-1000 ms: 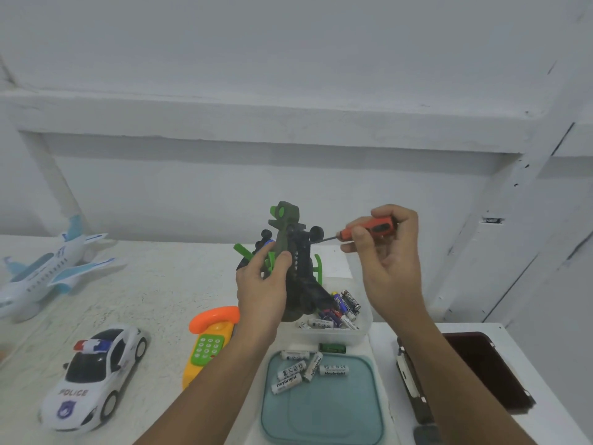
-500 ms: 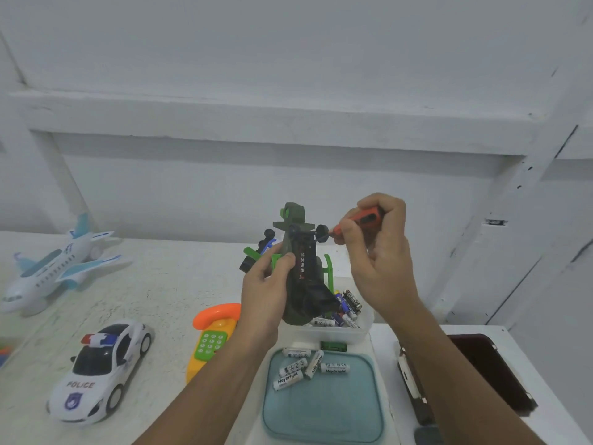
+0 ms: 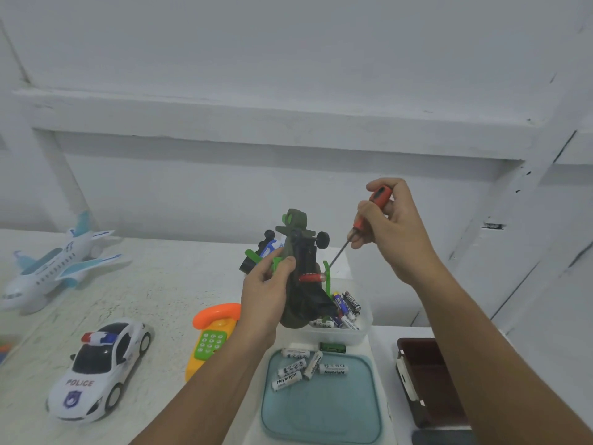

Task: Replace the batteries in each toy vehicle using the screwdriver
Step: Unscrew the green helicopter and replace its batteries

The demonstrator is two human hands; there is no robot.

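My left hand [image 3: 264, 292] grips a dark green toy helicopter [image 3: 298, 268], held upright over the table with its underside facing me. A red battery [image 3: 310, 277] shows in its open belly. My right hand [image 3: 390, 229] holds an orange-handled screwdriver [image 3: 373, 210] up and to the right of the toy. The thin shaft slants down-left, with its tip near the toy's green skid and apart from the body. Several white batteries [image 3: 305, 367] lie on a teal lid [image 3: 324, 412].
A clear tub [image 3: 349, 332] with several used batteries stands behind the lid. A toy phone [image 3: 213, 335], a police car [image 3: 99, 367] and a white toy plane [image 3: 54, 268] rest on the left of the table. A dark brown box [image 3: 430, 380] sits at the right.
My right hand has lifted the screwdriver up and to the right, away from the helicopter's tail end. My left hand and the toy have stayed about where they were.
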